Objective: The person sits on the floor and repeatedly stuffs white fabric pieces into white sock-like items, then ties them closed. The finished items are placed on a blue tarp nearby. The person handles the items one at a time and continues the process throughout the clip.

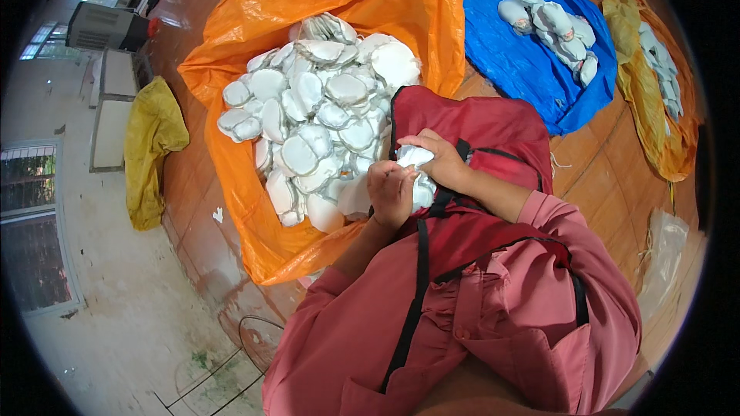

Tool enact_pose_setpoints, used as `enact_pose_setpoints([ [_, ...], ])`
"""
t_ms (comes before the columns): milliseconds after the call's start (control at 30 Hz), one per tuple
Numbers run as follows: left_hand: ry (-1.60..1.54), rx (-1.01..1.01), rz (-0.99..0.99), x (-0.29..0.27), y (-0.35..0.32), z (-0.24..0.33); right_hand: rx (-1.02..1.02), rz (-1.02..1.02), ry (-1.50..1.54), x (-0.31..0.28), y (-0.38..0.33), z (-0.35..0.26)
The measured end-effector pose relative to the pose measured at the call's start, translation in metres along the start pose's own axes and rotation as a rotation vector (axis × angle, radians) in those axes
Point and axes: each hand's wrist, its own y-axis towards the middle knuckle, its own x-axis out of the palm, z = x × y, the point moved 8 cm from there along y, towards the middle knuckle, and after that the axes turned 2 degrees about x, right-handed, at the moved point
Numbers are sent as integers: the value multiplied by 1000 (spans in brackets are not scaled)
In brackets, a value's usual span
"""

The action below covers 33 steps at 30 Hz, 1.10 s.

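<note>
Over my lap, my left hand (391,192) pinches the near-left side of a small white padded cloth piece (422,191). From the right, my right hand (442,160) grips the upper part of the same piece, thumb and fingers closed around it. The fingers partly cover it, so its full shape is hidden. Under both hands lies a dark red apron (470,123) with black straps. Just left of my hands, a heap of similar rounded white pieces (308,119) fills an open orange plastic sack (231,185).
At the far right, a blue tarp (493,31) carries several white bundles (553,23). Beyond it, a yellow-orange sack (644,119) holds greyish-white pieces (659,69). A folded yellow sack (150,150) rests by the left wall, and a clear plastic bag (664,250) lies on the tiled floor (593,177).
</note>
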Motion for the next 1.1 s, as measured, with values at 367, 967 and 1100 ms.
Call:
enact_pose_setpoints([
  [367, -198, -205, -72, 2, 11, -8, 136, -224, 426, -16, -26, 21],
  [967, -28, -54, 3, 6, 3, -6, 267, -289, 269, 2, 6, 19],
  [1100, 53, 61, 35, 4, -1, 1, 220, -156, 206, 1, 5, 20],
])
